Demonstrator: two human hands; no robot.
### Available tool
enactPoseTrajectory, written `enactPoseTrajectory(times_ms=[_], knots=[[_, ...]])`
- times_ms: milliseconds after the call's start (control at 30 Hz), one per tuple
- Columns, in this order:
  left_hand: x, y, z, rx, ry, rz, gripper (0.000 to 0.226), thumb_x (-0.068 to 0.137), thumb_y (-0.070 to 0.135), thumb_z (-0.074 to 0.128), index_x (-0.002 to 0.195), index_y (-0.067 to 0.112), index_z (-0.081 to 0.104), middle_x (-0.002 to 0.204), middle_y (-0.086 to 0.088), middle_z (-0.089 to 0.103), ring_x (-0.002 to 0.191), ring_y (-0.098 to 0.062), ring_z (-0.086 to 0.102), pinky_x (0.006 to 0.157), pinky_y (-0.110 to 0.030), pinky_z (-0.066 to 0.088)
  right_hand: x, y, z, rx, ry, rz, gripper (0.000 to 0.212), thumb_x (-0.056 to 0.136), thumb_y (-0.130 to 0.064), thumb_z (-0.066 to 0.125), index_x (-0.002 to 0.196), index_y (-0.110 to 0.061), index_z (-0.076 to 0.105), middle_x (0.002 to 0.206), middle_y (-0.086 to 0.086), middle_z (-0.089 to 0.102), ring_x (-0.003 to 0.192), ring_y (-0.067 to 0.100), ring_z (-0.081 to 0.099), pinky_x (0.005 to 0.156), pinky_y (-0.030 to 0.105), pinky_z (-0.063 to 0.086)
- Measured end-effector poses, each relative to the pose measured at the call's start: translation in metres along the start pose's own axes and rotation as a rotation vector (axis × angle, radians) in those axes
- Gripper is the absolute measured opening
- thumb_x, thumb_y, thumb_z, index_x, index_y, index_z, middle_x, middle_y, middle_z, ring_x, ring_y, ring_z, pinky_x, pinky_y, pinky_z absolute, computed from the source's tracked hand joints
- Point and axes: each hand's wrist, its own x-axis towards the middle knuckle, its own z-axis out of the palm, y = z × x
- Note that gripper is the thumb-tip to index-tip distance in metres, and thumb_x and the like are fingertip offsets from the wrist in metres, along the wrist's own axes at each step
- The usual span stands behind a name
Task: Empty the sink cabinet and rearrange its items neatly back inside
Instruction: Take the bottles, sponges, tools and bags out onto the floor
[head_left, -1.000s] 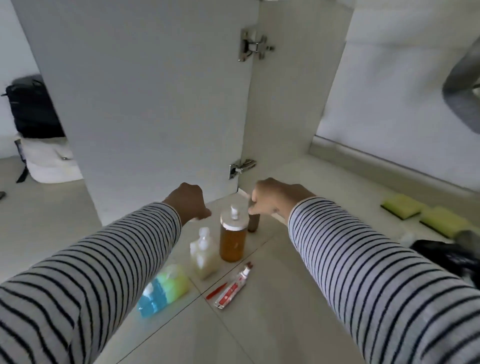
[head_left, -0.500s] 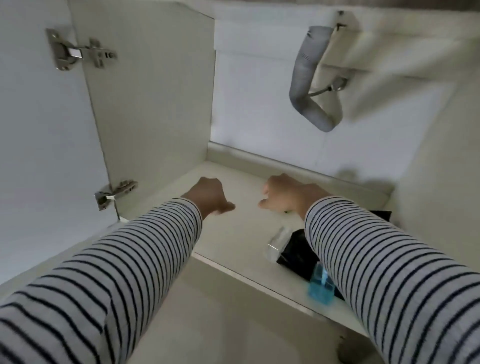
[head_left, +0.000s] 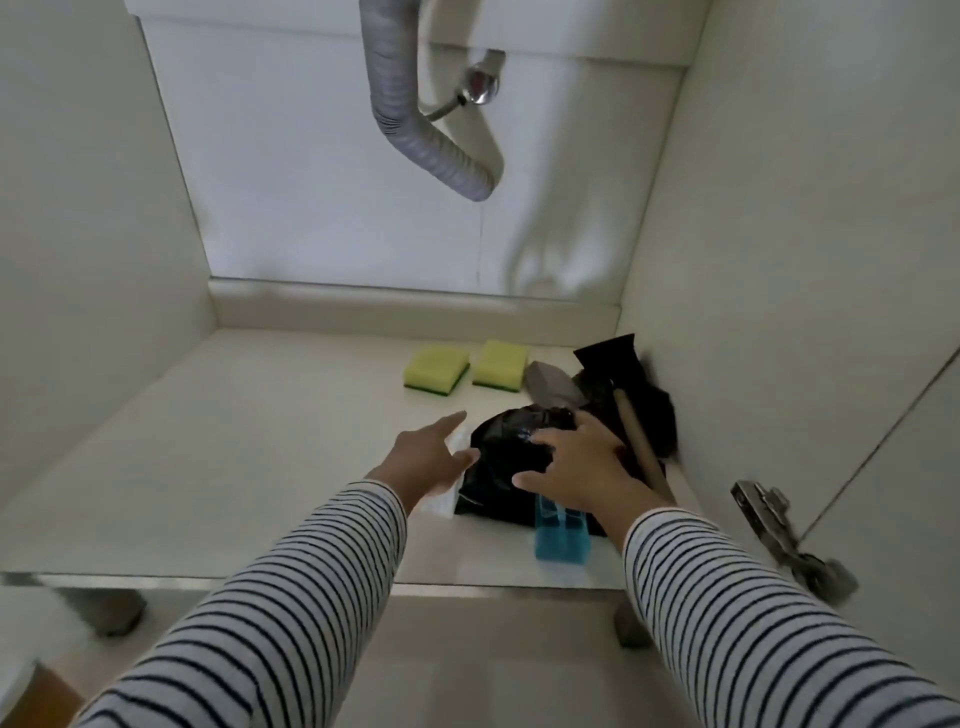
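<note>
Inside the sink cabinet, a crumpled black plastic bag (head_left: 498, 457) lies on the white cabinet floor (head_left: 234, 441) at the right. My right hand (head_left: 576, 462) rests on top of it with fingers spread. My left hand (head_left: 426, 457) reaches in beside the bag with fingers straight, over a white packet (head_left: 444, 501). A clear blue container (head_left: 561, 535) stands at the front, just below my right wrist. Behind the bag lie a plunger with a black cup (head_left: 613, 358) and wooden handle (head_left: 636, 431), a grey stone-like object (head_left: 553, 384) and two yellow-green sponges (head_left: 436, 371) (head_left: 500, 364).
A grey corrugated drain hose (head_left: 415, 130) hangs from above at the back, with a chrome water fitting (head_left: 480, 88) beside it. A metal door hinge (head_left: 779, 530) sticks out on the right wall. The cabinet's front edge (head_left: 208, 579) runs across below my arms.
My view swung from the items on the tiled floor outside into the cabinet. Both hands went from curled fists to open, the right one landing on the black bag.
</note>
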Motion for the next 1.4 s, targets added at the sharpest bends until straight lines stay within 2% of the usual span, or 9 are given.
enactPoseTrajectory(times_ms=[167, 367, 467, 667, 833, 1000, 1100, 1267, 1400], knots=[[0.015, -0.003, 0.014, -0.03, -0.03, -0.027, 0.057, 0.096, 0.048, 0.038, 0.148, 0.037, 0.019, 0.149, -0.006, 0.039, 0.137, -0.028, 0.033, 0.108, -0.032, 0.03, 0.003, 0.003, 0.022, 0.028, 0.037, 0.104, 0.073, 0.076, -0.049, 0.07, 0.139, -0.026, 0.04, 0.144, 0.014, 0.025, 0.125, 0.033, 0.041, 0.104, 0.039, 0.04], [0.012, -0.002, 0.013, -0.089, 0.024, -0.022, 0.049, 0.098, 0.035, 0.04, 0.146, 0.033, 0.028, 0.149, -0.006, 0.038, 0.137, -0.028, 0.032, 0.109, -0.029, 0.026, 0.003, 0.003, 0.028, 0.077, 0.029, 0.148, 0.067, 0.078, -0.036, 0.069, 0.138, -0.024, 0.041, 0.137, 0.015, 0.04, 0.12, 0.032, 0.045, 0.092, 0.034, 0.044], [0.002, -0.007, 0.01, -0.125, 0.103, -0.024, 0.045, 0.1, 0.028, 0.037, 0.144, 0.032, 0.032, 0.148, -0.005, 0.04, 0.134, -0.026, 0.036, 0.107, -0.029, 0.028, -0.005, -0.003, 0.018, 0.136, 0.012, 0.12, 0.063, 0.08, -0.031, 0.068, 0.138, -0.024, 0.044, 0.141, 0.012, 0.041, 0.122, 0.028, 0.048, 0.099, 0.032, 0.045], [-0.023, -0.023, -0.008, -0.369, 0.278, -0.065, 0.042, 0.099, 0.023, 0.038, 0.138, 0.035, 0.038, 0.144, -0.007, 0.043, 0.129, -0.027, 0.042, 0.103, -0.033, 0.035, -0.028, -0.038, -0.022, 0.1, 0.003, -0.104, 0.058, 0.091, -0.026, 0.055, 0.145, -0.021, 0.034, 0.149, 0.005, 0.037, 0.133, 0.023, 0.039, 0.106, 0.029, 0.034], [-0.056, -0.039, -0.035, -0.509, 0.496, -0.116, 0.036, 0.096, 0.026, 0.045, 0.13, 0.036, 0.04, 0.137, -0.007, 0.05, 0.114, -0.024, 0.051, 0.086, -0.03, 0.042, -0.031, -0.078, -0.033, 0.322, 0.012, -0.277, 0.061, 0.085, -0.021, 0.065, 0.14, -0.033, 0.041, 0.141, 0.003, 0.045, 0.114, 0.019, 0.052, 0.088, 0.027, 0.047], [-0.109, -0.063, -0.061, -0.513, 0.739, -0.187, 0.035, 0.093, 0.018, 0.056, 0.125, 0.025, 0.044, 0.116, -0.002, 0.056, 0.093, -0.014, 0.048, 0.077, -0.027, 0.038, -0.039, -0.134, -0.016, 0.437, -0.047, -0.514, 0.063, 0.08, -0.017, 0.07, 0.135, -0.037, 0.047, 0.134, -0.004, 0.051, 0.118, 0.016, 0.049, 0.086, 0.021, 0.039], [-0.152, -0.092, -0.072, -0.471, 0.885, -0.262, 0.037, 0.088, 0.015, 0.062, 0.12, 0.023, 0.046, 0.107, 0.006, 0.051, 0.095, -0.013, 0.048, 0.082, -0.027, 0.039, -0.054, -0.174, 0.003, 0.458, -0.119, -0.643, 0.063, 0.08, -0.018, 0.071, 0.132, -0.042, 0.047, 0.124, -0.005, 0.052, 0.11, 0.016, 0.05, 0.086, 0.024, 0.042], [-0.244, -0.141, -0.084, -0.419, 1.139, -0.471, 0.039, 0.085, 0.014, 0.067, 0.119, 0.021, 0.049, 0.125, 0.002, 0.057, 0.113, -0.019, 0.052, 0.082, -0.016, 0.026, -0.094, -0.248, 0.044, 0.488, -0.278, -0.844, 0.063, 0.08, -0.017, 0.073, 0.13, -0.045, 0.048, 0.112, -0.008, 0.049, 0.103, 0.012, 0.049, 0.083, 0.022, 0.041], [-0.328, -0.174, -0.084, -0.356, 1.305, -0.638, 0.039, 0.081, 0.017, 0.07, 0.115, 0.027, 0.054, 0.121, 0.006, 0.06, 0.111, -0.021, 0.053, 0.083, -0.021, 0.031, -0.141, -0.306, 0.081, 0.539, -0.43, -0.981, 0.06, 0.078, -0.017, 0.074, 0.128, -0.043, 0.051, 0.121, -0.006, 0.051, 0.108, 0.012, 0.048, 0.083, 0.022, 0.041]])
